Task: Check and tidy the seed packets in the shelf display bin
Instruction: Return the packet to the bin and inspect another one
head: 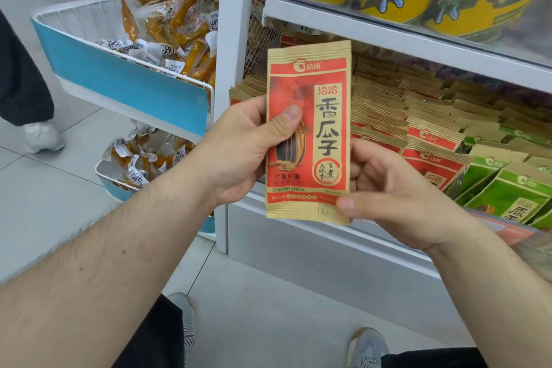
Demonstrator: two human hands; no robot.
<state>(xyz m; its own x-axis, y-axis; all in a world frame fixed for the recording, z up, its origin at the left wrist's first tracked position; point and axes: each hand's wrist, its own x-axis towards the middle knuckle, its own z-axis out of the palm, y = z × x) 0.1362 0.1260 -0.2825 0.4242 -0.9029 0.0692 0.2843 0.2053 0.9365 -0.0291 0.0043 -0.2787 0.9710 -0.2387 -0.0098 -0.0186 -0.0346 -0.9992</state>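
You hold the red packet (308, 131) upright at centre frame, in front of the bin (418, 116). Your left hand (239, 152) pinches its left edge, thumb on the face; your right hand (385, 191) pinches the lower right corner. Check seams and print, then slot it into the red rows at centre right.

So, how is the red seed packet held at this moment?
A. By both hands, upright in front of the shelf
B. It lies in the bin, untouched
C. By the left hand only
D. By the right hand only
A: the left hand grips the red seed packet at its left edge and the right hand pinches its lower right corner, upright before the shelf.
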